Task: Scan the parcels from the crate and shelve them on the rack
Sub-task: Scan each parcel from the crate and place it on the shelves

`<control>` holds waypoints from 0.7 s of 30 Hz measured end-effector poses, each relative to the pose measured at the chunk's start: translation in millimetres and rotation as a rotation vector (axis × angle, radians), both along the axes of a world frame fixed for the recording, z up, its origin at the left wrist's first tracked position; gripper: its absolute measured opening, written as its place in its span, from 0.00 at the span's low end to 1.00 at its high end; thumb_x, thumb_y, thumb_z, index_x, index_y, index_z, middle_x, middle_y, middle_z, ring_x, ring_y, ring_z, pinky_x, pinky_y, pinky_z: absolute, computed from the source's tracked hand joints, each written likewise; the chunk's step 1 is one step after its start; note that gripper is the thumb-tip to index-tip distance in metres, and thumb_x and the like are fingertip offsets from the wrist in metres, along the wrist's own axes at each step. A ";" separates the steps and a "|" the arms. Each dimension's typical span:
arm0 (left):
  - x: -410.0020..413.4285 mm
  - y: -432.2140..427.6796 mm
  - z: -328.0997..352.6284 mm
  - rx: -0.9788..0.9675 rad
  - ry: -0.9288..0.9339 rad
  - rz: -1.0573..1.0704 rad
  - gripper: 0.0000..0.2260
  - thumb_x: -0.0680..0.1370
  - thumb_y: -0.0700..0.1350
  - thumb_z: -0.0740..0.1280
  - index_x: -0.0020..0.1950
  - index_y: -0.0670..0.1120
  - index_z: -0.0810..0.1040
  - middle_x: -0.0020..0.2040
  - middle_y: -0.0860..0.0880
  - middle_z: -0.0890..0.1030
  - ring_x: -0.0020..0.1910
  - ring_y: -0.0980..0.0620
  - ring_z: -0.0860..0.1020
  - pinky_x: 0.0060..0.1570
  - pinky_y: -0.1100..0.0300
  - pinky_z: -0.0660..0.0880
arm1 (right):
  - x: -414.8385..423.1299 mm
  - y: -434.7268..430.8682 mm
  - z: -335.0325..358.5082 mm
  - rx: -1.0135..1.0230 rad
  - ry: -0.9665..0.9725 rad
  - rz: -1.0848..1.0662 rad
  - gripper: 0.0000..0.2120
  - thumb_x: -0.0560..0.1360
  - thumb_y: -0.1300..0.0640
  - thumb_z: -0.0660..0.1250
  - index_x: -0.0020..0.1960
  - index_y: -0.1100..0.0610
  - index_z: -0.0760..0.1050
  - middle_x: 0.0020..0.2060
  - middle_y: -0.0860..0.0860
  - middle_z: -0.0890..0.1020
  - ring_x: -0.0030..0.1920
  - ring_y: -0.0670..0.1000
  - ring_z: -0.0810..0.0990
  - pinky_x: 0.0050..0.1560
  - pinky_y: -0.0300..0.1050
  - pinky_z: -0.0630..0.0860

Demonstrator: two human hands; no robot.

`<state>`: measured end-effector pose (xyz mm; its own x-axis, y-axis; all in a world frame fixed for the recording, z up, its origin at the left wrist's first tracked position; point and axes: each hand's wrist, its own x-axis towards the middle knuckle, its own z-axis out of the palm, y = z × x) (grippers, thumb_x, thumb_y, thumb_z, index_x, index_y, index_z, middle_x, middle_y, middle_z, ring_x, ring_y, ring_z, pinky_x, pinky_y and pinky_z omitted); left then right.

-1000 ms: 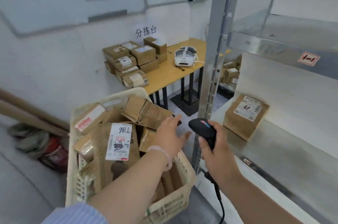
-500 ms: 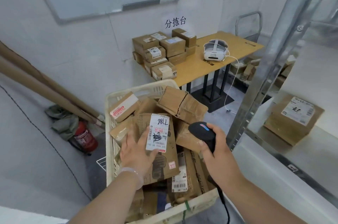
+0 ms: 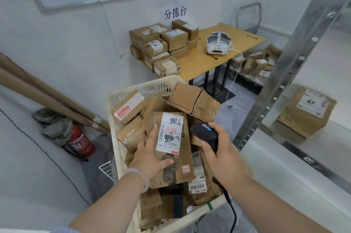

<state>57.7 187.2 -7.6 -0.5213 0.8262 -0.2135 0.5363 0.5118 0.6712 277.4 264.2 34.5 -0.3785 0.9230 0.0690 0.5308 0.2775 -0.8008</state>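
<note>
While crate (image 3: 133, 88) holds parcels (image 3: 191, 99), left hand (image 3: 150, 154) grips labelled parcel (image 3: 185, 149), right hand (image 3: 222, 158) scanner (image 3: 204, 132).

A cream plastic crate (image 3: 144, 88) is heaped with brown cardboard parcels (image 3: 193, 99). The top one, a flat parcel (image 3: 187, 137) with a white label facing up, is gripped by the left hand (image 3: 150, 154). A black scanner (image 3: 204, 133) in the right hand (image 3: 220, 154) is just beside it. One labelled box (image 3: 307, 113) sits on the metal rack (image 3: 281, 80).

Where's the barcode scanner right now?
Head view, centre: the right hand grips the barcode scanner over the crate, right of the parcel in the left hand.
</note>
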 end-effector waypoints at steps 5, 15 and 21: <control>-4.3 -3.5 1.2 0.088 -0.051 -0.016 0.57 0.66 0.51 0.81 0.66 0.83 0.38 0.82 0.55 0.48 0.79 0.48 0.55 0.74 0.44 0.58 | -7.5 -13.3 4.1 0.014 0.021 -0.020 0.24 0.79 0.49 0.65 0.68 0.33 0.58 0.56 0.35 0.73 0.51 0.26 0.72 0.42 0.24 0.69; -18.4 -33.4 18.5 0.172 -0.127 -0.056 0.55 0.67 0.49 0.82 0.71 0.79 0.42 0.81 0.55 0.52 0.79 0.50 0.55 0.74 0.48 0.57 | -13.1 -50.2 14.8 0.029 0.101 0.011 0.24 0.80 0.48 0.64 0.65 0.27 0.57 0.59 0.30 0.70 0.55 0.31 0.74 0.48 0.28 0.71; -11.6 -49.5 56.0 0.225 -0.045 -0.105 0.55 0.67 0.50 0.81 0.73 0.77 0.42 0.82 0.52 0.51 0.80 0.49 0.52 0.77 0.43 0.56 | 0.2 -69.8 43.7 0.130 0.084 0.064 0.26 0.80 0.48 0.64 0.62 0.22 0.53 0.55 0.27 0.70 0.48 0.31 0.75 0.38 0.25 0.69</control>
